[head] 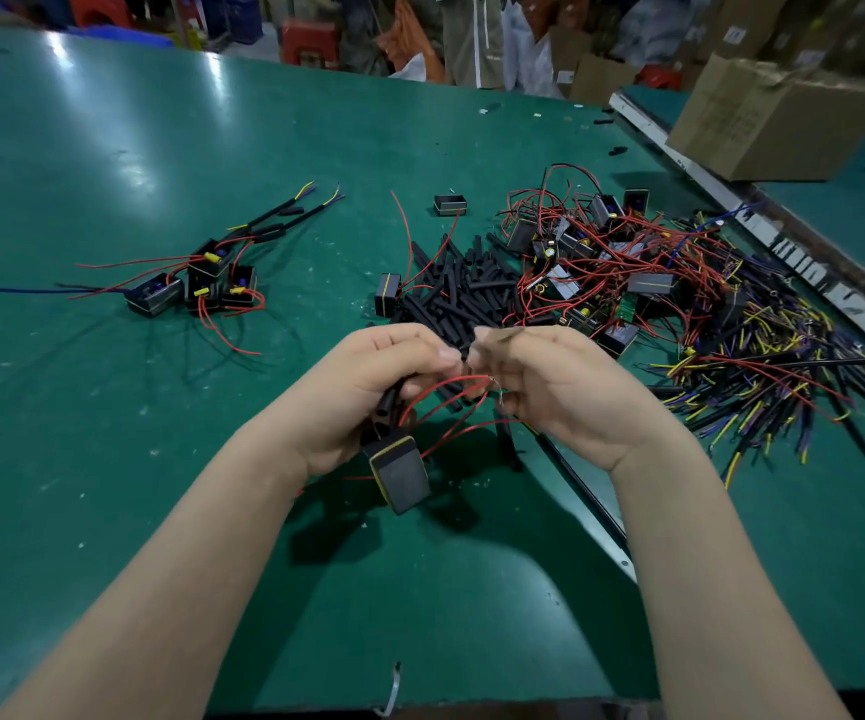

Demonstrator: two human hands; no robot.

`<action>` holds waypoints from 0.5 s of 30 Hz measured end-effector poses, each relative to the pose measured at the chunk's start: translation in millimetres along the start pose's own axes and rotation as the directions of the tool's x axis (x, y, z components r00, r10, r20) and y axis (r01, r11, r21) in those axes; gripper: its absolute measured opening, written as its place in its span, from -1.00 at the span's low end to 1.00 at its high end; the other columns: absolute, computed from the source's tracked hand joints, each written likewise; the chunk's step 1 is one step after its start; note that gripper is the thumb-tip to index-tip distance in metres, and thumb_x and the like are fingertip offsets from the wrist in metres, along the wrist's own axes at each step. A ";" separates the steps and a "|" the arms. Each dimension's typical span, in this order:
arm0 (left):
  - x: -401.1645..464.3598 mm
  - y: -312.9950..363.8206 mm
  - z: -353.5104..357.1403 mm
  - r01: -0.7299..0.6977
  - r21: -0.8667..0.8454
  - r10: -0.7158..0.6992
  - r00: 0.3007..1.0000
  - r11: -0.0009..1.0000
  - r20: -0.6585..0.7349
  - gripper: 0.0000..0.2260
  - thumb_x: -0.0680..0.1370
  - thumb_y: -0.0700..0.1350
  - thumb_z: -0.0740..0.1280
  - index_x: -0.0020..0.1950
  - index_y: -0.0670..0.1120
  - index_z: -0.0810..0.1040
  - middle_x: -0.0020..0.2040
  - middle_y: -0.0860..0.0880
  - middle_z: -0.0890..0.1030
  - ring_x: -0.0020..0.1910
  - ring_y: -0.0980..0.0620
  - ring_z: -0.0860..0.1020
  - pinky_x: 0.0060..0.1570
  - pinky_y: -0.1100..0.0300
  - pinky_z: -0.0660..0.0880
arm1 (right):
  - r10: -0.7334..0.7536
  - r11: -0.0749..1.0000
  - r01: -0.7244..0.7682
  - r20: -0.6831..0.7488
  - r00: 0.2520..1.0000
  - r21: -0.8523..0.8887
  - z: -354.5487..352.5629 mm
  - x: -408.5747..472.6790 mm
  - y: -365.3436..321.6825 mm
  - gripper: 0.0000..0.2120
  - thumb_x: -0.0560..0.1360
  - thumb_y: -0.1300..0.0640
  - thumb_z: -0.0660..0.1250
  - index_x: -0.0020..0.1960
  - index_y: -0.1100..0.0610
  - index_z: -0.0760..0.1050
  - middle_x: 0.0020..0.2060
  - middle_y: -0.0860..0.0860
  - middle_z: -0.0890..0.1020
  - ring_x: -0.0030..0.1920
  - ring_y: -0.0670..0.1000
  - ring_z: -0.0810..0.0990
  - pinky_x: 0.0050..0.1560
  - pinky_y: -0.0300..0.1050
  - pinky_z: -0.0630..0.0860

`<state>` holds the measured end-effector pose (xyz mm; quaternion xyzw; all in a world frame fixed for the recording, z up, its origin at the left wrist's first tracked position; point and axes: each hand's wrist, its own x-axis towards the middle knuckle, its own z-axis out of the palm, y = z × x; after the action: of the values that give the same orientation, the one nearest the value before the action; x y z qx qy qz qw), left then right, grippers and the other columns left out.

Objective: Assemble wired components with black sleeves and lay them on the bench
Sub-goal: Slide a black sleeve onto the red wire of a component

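My left hand [368, 387] grips several black sleeves [386, 407] and a black box component [401, 472] that hangs below my palm, its red wires [451, 387] looping to the right. My right hand [549, 387] pinches a wire end close to my left fingertips, where a small black sleeve end [464, 352] shows between the two hands. Both hands hover above the green bench [108, 459]. What the fingertips hold exactly is partly hidden.
Loose black sleeves [461, 288] lie piled just beyond my hands. A tangle of box components with red wires [601, 262] and yellow-tipped cables [763, 366] fills the right. Finished sleeved units [201, 283] lie at the left. A cardboard box [768, 122] stands far right.
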<state>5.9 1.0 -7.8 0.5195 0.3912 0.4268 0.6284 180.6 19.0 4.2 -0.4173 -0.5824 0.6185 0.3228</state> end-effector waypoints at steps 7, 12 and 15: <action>-1.0 2.4 1.8 0.066 -0.250 -0.045 0.995 0.966 0.090 -0.83 0.38 -0.06 0.27 -0.39 -0.02 0.57 -0.54 0.12 0.26 -0.55 0.21 0.23 -0.58 0.39 0.21 | -0.238 0.971 0.238 -0.054 0.970 -0.002 4.2 -6.1 -1.4 -0.91 0.36 0.15 0.47 -0.16 0.10 0.59 -0.22 0.03 0.64 -0.18 -0.01 0.51 -0.13 -0.12 0.39; -0.5 -0.7 1.1 0.183 -0.313 -0.122 0.971 0.932 0.204 -0.83 0.44 -0.08 0.30 -0.35 -0.03 0.55 -0.56 0.13 0.26 -0.57 0.21 0.24 -0.56 0.37 0.16 | -0.346 0.936 0.338 -0.083 0.934 -0.102 4.8 -4.8 -1.4 -0.85 0.37 0.08 0.35 -0.09 0.10 0.55 -0.36 -0.16 0.62 -0.28 -0.21 0.55 -0.21 -0.41 0.45; -0.5 -1.4 1.8 0.200 -0.342 -0.125 0.966 0.918 0.228 -0.86 0.41 -0.05 0.32 -0.33 -0.03 0.57 -0.55 0.12 0.27 -0.57 0.21 0.25 -0.57 0.40 0.17 | -0.383 0.916 0.367 -0.082 0.920 -0.162 7.7 -4.7 0.5 -0.84 0.41 0.00 0.34 -0.12 0.08 0.58 -0.33 -0.11 0.63 -0.24 -0.12 0.55 -0.14 -0.29 0.49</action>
<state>7.6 -0.3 -8.9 0.4009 0.2822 0.3829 0.7830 175.8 11.3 4.1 -0.3539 -0.6754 0.4773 0.4367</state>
